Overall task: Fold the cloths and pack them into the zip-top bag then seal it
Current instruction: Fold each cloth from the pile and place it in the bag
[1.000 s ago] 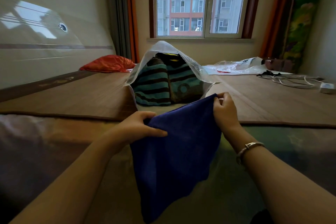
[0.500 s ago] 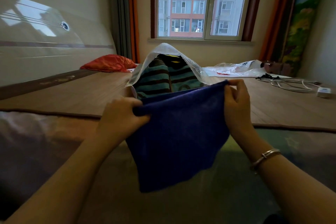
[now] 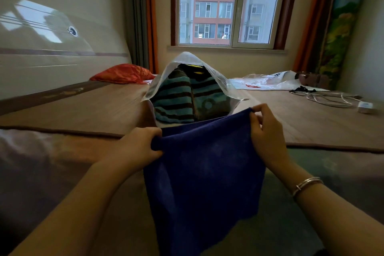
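both hands hold a blue cloth; no writing legible.

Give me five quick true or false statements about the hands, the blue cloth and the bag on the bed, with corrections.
1. Both hands, left and right, grip the blue cloth. True.
2. The zip-top bag is sealed. False: its mouth gapes open.
3. Striped cloths sit inside the bag. True.
4. The blue cloth is already in the bag. False: it hangs in front of it.
5. A bracelet is on the left wrist. False: the right wrist.
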{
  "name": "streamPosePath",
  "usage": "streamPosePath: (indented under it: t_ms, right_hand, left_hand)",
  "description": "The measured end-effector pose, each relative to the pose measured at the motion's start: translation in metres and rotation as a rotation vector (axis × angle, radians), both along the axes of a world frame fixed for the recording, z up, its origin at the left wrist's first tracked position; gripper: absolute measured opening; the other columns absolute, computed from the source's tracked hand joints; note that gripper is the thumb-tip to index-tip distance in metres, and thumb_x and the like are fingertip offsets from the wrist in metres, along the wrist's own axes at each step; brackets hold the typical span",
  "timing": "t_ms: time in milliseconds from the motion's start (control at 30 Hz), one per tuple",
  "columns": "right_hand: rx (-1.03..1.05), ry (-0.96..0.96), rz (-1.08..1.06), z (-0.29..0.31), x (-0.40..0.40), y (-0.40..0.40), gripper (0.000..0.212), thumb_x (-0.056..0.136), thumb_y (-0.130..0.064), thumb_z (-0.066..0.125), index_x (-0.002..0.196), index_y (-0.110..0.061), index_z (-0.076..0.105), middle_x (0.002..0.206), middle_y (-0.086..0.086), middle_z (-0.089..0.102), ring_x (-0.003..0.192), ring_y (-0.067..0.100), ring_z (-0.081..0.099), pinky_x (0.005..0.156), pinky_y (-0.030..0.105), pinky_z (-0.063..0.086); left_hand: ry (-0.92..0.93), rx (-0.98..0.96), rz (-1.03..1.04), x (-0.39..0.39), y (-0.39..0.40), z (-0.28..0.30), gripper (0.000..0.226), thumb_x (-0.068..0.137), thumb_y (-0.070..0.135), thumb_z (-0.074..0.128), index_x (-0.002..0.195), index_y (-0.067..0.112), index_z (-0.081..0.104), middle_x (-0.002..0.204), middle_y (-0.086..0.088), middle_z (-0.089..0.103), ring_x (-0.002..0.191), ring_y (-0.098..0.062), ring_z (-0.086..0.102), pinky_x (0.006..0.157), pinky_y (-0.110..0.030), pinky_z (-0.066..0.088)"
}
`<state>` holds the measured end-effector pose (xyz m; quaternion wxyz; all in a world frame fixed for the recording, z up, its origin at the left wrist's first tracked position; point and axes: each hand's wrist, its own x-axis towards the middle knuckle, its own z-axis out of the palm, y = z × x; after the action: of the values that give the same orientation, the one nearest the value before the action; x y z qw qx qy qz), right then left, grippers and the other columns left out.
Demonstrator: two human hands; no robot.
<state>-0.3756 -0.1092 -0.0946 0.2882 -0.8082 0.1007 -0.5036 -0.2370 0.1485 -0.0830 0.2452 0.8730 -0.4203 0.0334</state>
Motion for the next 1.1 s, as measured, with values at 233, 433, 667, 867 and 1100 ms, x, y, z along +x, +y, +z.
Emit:
streamPosePath:
  t_ms: [233, 433, 667, 867, 1100]
  right_hand:
    - [0.064, 0.099, -0.015, -0.006, 0.011, -0.008, 0.011, 0.102, -0.02, 0.038, 0.102, -0.018, 0.049, 0.068, 0.0, 0.059, 0.06, 0.017, 0.054, 0.055, 0.034, 0.043]
    - [0.126, 0.19, -0.09, -0.012, 0.029, -0.016, 0.01, 0.101, -0.021, 0.038, 0.101, -0.019, 0.048, 0.083, 0.004, 0.06, 0.076, 0.026, 0.058, 0.072, 0.048, 0.05]
    - [0.185, -0.024, -0.146, -0.01, 0.048, -0.013, 0.009, 0.102, -0.019, 0.036, 0.101, -0.017, 0.045, 0.075, -0.003, 0.056, 0.069, 0.019, 0.055, 0.066, 0.04, 0.047]
    - [0.096, -0.023, -0.293, -0.002, 0.078, -0.024, 0.016, 0.102, -0.023, 0.035, 0.108, -0.013, 0.047, 0.084, 0.004, 0.059, 0.073, 0.024, 0.057, 0.063, 0.038, 0.047]
    - [-0.052, 0.399, -0.503, -0.029, 0.094, -0.046, 0.027, 0.099, -0.029, 0.044, 0.118, -0.01, 0.045, 0.105, 0.016, 0.063, 0.091, 0.038, 0.06, 0.065, 0.035, 0.037]
  left_hand:
    - [0.402, -0.047, -0.097, 0.001, -0.007, 0.0, 0.009, 0.083, 0.025, 0.071, 0.09, 0.021, 0.072, 0.096, 0.001, 0.069, 0.085, -0.011, 0.067, 0.073, -0.025, 0.054]
    - [0.163, 0.072, 0.057, 0.015, -0.021, -0.026, 0.007, 0.085, 0.03, 0.068, 0.083, 0.026, 0.064, 0.086, 0.005, 0.064, 0.073, -0.004, 0.061, 0.056, -0.014, 0.042]
    - [-0.045, -0.036, 0.255, 0.018, -0.032, -0.003, 0.014, 0.088, 0.028, 0.063, 0.079, 0.023, 0.054, 0.081, 0.002, 0.058, 0.071, -0.01, 0.056, 0.057, -0.025, 0.043]
    - [-0.326, -0.236, 0.459, 0.046, -0.04, 0.012, 0.025, 0.085, 0.044, 0.062, 0.092, 0.021, 0.058, 0.091, -0.008, 0.06, 0.084, -0.028, 0.058, 0.069, -0.039, 0.047]
    - [-0.241, -0.216, 0.677, 0.077, -0.044, -0.037, 0.031, 0.086, 0.013, 0.062, 0.11, 0.007, 0.045, 0.119, -0.017, 0.045, 0.1, -0.035, 0.051, 0.08, -0.042, 0.046]
